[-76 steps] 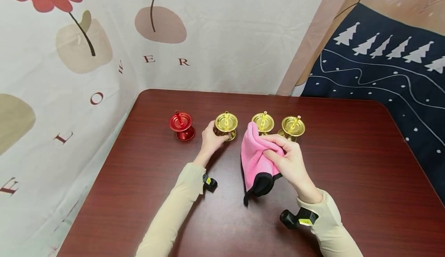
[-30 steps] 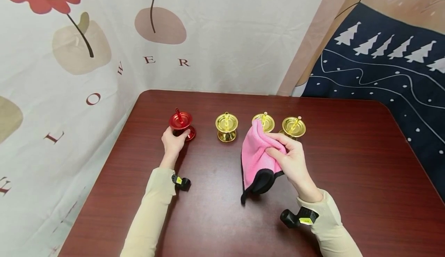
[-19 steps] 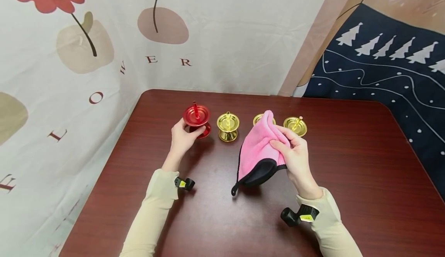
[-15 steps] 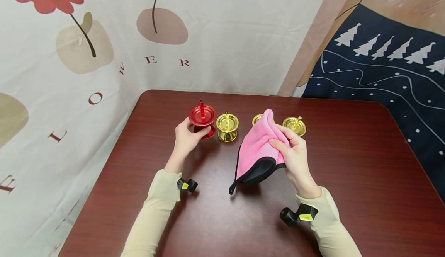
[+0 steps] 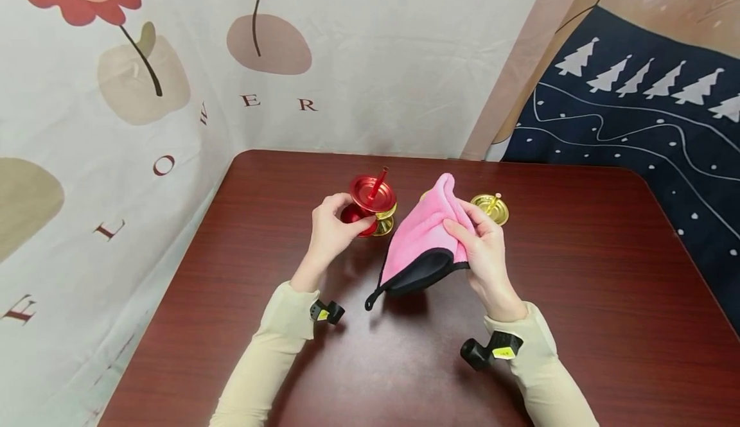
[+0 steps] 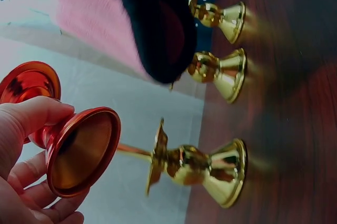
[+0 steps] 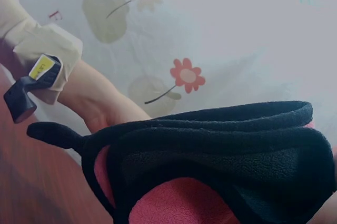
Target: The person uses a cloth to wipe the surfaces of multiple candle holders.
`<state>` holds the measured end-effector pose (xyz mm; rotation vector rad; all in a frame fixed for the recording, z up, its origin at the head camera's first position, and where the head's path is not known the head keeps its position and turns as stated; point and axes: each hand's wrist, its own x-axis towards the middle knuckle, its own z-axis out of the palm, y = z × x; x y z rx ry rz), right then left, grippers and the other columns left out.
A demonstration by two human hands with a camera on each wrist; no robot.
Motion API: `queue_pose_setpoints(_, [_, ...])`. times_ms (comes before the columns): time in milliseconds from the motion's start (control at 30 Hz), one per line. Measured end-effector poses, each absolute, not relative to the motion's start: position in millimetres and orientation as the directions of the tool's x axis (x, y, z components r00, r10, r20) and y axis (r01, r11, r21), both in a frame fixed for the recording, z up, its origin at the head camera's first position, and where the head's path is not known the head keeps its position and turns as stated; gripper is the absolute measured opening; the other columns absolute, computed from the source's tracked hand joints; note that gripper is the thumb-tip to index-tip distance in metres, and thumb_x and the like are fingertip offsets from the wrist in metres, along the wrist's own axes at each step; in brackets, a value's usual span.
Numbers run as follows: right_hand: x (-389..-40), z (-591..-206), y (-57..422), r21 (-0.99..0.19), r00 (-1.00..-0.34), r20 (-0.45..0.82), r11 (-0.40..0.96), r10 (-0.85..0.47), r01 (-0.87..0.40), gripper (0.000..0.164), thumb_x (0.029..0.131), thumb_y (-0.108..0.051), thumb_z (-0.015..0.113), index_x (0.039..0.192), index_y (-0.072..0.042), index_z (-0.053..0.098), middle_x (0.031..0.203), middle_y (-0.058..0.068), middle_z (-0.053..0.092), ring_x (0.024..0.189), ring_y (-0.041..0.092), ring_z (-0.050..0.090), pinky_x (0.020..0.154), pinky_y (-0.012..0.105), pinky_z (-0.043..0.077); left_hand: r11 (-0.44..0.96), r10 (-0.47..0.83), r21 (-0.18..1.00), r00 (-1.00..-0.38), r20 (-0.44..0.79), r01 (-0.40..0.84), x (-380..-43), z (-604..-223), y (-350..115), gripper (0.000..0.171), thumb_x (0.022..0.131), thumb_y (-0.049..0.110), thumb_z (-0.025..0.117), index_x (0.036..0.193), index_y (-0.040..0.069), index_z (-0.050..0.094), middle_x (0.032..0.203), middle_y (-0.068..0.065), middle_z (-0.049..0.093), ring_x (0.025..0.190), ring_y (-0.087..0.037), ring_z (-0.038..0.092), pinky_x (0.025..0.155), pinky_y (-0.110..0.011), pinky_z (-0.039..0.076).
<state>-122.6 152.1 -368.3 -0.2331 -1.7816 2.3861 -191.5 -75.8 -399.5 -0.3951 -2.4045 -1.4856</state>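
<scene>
My left hand (image 5: 331, 233) grips a red candle holder (image 5: 371, 194) by its stem, thumb in front. In the left wrist view the red candle holder is off the table, its hollow base (image 6: 84, 153) showing. Just behind it stands a gold candle holder (image 5: 384, 224), mostly covered in the head view. My right hand (image 5: 487, 257) pinches a pink cloth (image 5: 422, 231) with black edging and a small loop, held above the table to the right of the red holder. In the right wrist view the cloth's black border (image 7: 221, 163) fills the lower part.
Two more gold candle holders stand upright to the right; one (image 6: 218, 74) is nearly hidden by the cloth in the head view, the other (image 5: 490, 209) shows beside my right hand. The dark red table (image 5: 578, 273) meets a printed white curtain (image 5: 376, 61) behind.
My left hand has gone from a gold candle holder to the red one, picked it up and carried it right, tilting it. The cloth has risen and shifted slightly left with my right hand.
</scene>
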Motion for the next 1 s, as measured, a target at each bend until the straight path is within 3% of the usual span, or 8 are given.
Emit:
queue_pose_setpoints(200, [-128.0, -365.4, 146.5, -0.954, -0.977, -0.063, -0.301, 0.203, -0.001, 0.027, 0.088, -0.004, 0.062, 0.113, -0.014, 0.064, 0.094, -0.001, 0.064, 0.074, 0.011, 0.064, 0.07, 0.024, 0.053, 0.45, 0.156, 0.782, -0.9, 0.407, 0.432, -183.6, -394.3, -65.0, 0.033, 0.067, 0.01, 0.081, 0.096, 0.002, 0.067, 0.097, -0.013, 0.066, 0.092, -0.027, 0.056, 0.075, -0.04, 0.053])
queue_pose_setpoints(367, [-130.5, -361.0, 143.9, -0.923, -0.979, -0.08, -0.385, 0.187, 0.003, 0.024, 0.089, -0.006, 0.06, 0.11, -0.017, 0.064, 0.094, 0.0, 0.063, 0.073, 0.011, 0.065, 0.071, 0.024, 0.053, 0.442, 0.145, 0.768, -0.882, 0.449, 0.463, -178.4, -391.2, -55.6, 0.032, 0.067, 0.009, 0.08, 0.094, 0.002, 0.066, 0.095, -0.013, 0.066, 0.089, -0.027, 0.058, 0.074, -0.04, 0.054])
queue_pose_setpoints(533, [-131.9, -359.0, 144.3, -0.907, -0.981, -0.071, -0.42, 0.181, -0.012, 0.021, 0.089, -0.005, 0.059, 0.101, -0.021, 0.067, 0.09, 0.0, 0.064, 0.07, 0.011, 0.065, 0.068, 0.023, 0.053, 0.484, 0.152, 0.687, -0.826, 0.543, 0.541, -176.9, -389.0, -46.7, 0.033, 0.065, 0.01, 0.08, 0.094, 0.002, 0.067, 0.094, -0.013, 0.066, 0.091, -0.026, 0.058, 0.076, -0.039, 0.053])
queue_pose_setpoints(667, [-130.4, -358.8, 146.7, -0.929, -0.99, -0.021, -0.369, 0.142, -0.033, 0.026, 0.089, -0.003, 0.058, 0.104, -0.021, 0.07, 0.093, -0.001, 0.066, 0.076, 0.01, 0.063, 0.069, 0.021, 0.053, 0.537, 0.181, 0.602, -0.778, 0.602, 0.59, -174.9, -387.5, -40.5, 0.033, 0.065, 0.01, 0.08, 0.094, 0.004, 0.067, 0.093, -0.01, 0.066, 0.09, -0.024, 0.057, 0.076, -0.037, 0.052])
queue_pose_setpoints(767, [-127.2, -358.8, 150.1, -0.906, -0.998, 0.034, -0.42, 0.05, -0.052, 0.03, 0.092, -0.006, 0.049, 0.111, -0.019, 0.068, 0.104, -0.001, 0.065, 0.087, 0.012, 0.061, 0.076, 0.022, 0.051, 0.564, 0.184, 0.567, -0.761, 0.622, 0.6, -173.2, -386.5, -36.8, 0.032, 0.065, 0.01, 0.08, 0.093, 0.005, 0.067, 0.092, -0.009, 0.067, 0.088, -0.022, 0.055, 0.076, -0.036, 0.05])
queue_pose_setpoints(933, [-126.8, -365.0, 160.2, -0.769, -0.976, 0.158, -0.639, -0.148, -0.027, 0.05, 0.095, -0.002, 0.022, 0.12, -0.013, 0.062, 0.121, 0.003, 0.06, 0.104, 0.013, 0.058, 0.087, 0.023, 0.048, 0.567, 0.157, 0.545, -0.73, 0.665, 0.618, -173.7, -385.9, -32.7, 0.025, 0.066, 0.008, 0.077, 0.088, 0.004, 0.065, 0.087, -0.008, 0.067, 0.085, -0.023, 0.055, 0.077, -0.035, 0.047])
queue_pose_setpoints(1000, [-128.5, -368.8, 163.4, -0.754, -0.963, 0.19, -0.657, -0.19, -0.019, 0.053, 0.092, 0.004, 0.021, 0.123, -0.012, 0.061, 0.122, 0.003, 0.06, 0.105, 0.013, 0.058, 0.087, 0.023, 0.048, 0.568, 0.156, 0.532, -0.717, 0.679, 0.628, -174.3, -385.5, -31.9, 0.024, 0.066, 0.007, 0.076, 0.088, 0.004, 0.065, 0.086, -0.009, 0.067, 0.084, -0.023, 0.055, 0.077, -0.035, 0.046])
